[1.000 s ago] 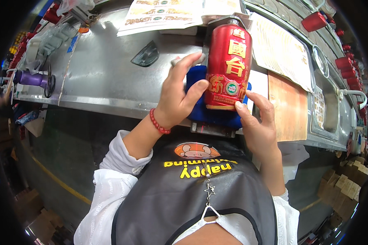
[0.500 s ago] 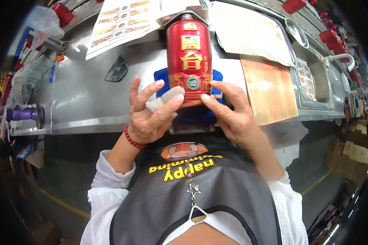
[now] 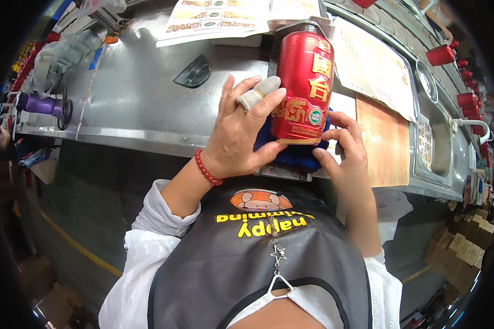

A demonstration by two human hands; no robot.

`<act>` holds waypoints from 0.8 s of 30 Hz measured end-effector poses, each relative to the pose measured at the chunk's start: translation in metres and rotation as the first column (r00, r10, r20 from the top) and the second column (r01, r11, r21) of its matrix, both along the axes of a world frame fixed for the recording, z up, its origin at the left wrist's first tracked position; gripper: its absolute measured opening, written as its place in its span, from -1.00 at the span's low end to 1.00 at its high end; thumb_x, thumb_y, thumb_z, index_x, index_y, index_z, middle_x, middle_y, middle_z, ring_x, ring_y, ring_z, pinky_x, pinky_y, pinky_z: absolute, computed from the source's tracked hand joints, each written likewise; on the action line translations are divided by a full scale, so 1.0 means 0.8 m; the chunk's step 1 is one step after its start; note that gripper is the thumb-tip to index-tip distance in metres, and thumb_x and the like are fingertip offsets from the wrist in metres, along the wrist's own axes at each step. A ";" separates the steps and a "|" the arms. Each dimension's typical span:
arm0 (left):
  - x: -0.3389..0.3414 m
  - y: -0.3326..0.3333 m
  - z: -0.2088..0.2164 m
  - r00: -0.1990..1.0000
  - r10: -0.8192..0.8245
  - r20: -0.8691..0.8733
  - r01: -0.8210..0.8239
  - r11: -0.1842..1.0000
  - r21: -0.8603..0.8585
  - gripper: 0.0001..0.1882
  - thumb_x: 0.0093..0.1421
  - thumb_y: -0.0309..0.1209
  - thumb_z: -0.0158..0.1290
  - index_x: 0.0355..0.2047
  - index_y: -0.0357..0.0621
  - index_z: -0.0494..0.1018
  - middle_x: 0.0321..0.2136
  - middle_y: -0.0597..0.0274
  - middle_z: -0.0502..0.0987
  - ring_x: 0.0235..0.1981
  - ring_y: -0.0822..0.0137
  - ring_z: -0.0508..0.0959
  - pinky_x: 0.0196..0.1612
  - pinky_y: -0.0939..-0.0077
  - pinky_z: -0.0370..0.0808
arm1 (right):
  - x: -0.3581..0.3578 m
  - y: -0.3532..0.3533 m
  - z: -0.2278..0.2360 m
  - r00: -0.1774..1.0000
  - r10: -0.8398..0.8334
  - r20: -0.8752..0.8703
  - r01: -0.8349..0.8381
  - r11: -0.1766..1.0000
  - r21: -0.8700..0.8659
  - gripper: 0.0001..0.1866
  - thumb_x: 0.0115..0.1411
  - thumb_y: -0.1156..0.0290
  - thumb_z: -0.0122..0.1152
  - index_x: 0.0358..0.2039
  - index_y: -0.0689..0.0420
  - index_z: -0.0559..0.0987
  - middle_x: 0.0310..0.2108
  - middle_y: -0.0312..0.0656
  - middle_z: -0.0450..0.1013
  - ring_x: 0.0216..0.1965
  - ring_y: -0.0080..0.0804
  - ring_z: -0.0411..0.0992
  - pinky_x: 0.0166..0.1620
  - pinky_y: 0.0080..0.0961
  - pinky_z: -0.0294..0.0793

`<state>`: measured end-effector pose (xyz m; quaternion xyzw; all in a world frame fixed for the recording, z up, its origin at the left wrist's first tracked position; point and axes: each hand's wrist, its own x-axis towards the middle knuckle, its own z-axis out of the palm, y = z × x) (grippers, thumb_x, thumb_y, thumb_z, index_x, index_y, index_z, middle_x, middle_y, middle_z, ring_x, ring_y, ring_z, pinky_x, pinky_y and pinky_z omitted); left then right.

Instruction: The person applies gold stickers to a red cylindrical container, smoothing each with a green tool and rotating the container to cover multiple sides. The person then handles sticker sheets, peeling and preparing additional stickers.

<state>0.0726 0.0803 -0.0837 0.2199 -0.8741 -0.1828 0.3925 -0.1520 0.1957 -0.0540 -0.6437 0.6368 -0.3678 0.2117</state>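
A red bottle (image 3: 299, 71) with raised gold lettering and a gold ornamental band with a green round emblem lies on a blue cloth (image 3: 299, 156), its neck pointing away from me. My left hand (image 3: 239, 129) holds its lower left side, the forefinger and thumb against the glass, the other fingers spread. A beige cloth finger cover (image 3: 258, 94) sits on one left finger. My right hand (image 3: 346, 145) bends its fingers around the bottle's lower right edge, with the thumb near its base. Whether every right fingertip touches is hard to see.
Sheets of gold decals (image 3: 217, 22) lie at the far left of the metal bench (image 3: 142, 104). More sheets (image 3: 373, 66) and a tan sheet (image 3: 381, 140) lie right, beside a sink (image 3: 442, 148). A dark scraper-like piece (image 3: 194, 71) and a purple tool (image 3: 41, 104) are left.
The bottle has rolled so its lettering faces more to the right. My left hand has shifted along its left side, and the right fingers have curled around its lower right. The view has turned leftward.
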 end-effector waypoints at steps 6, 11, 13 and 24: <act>-0.002 0.007 0.000 0.978 -0.116 -0.171 0.179 0.887 0.425 -0.10 0.21 -0.09 0.20 0.39 -0.31 0.07 0.33 -0.13 0.19 0.36 0.02 0.19 0.40 0.23 0.03 | -0.011 0.001 0.008 0.989 0.001 0.147 -0.012 0.997 0.075 -0.74 0.05 0.50 0.44 -0.31 0.16 0.51 0.07 -0.14 0.38 -0.22 -0.45 0.37 -0.18 -0.53 0.40; -0.011 0.007 -0.002 0.986 -0.066 -0.151 0.121 0.910 0.396 -0.14 0.25 -0.09 0.18 0.39 -0.31 0.08 0.32 -0.12 0.22 0.34 0.04 0.20 0.39 0.22 0.04 | -0.009 0.000 0.010 0.990 -0.045 0.131 0.033 0.995 0.092 -0.69 0.06 0.48 0.45 -0.19 0.18 0.56 0.06 -0.14 0.38 -0.16 -0.43 0.38 -0.14 -0.52 0.42; -0.008 0.005 -0.008 0.978 -0.075 -0.196 0.158 0.877 0.453 -0.15 0.26 -0.10 0.17 0.38 -0.31 0.09 0.31 -0.13 0.22 0.35 0.01 0.19 0.40 0.20 0.03 | -0.005 -0.004 0.008 0.996 -0.041 0.079 0.037 0.998 0.052 -0.64 0.07 0.48 0.45 -0.11 0.19 0.57 0.06 -0.10 0.38 -0.03 -0.30 0.39 -0.03 -0.43 0.43; -0.017 0.008 -0.006 0.999 0.039 -0.018 -0.040 0.998 -0.056 -0.10 0.00 -0.25 0.34 0.35 0.02 0.21 0.22 -0.01 0.35 0.28 -0.15 0.24 0.40 -0.28 -0.12 | -0.009 -0.006 -0.006 0.994 0.037 -0.099 -0.043 0.998 -0.054 -0.72 0.08 0.55 0.37 -0.17 0.22 0.58 0.12 0.06 0.36 0.13 0.01 0.38 0.14 -0.21 0.40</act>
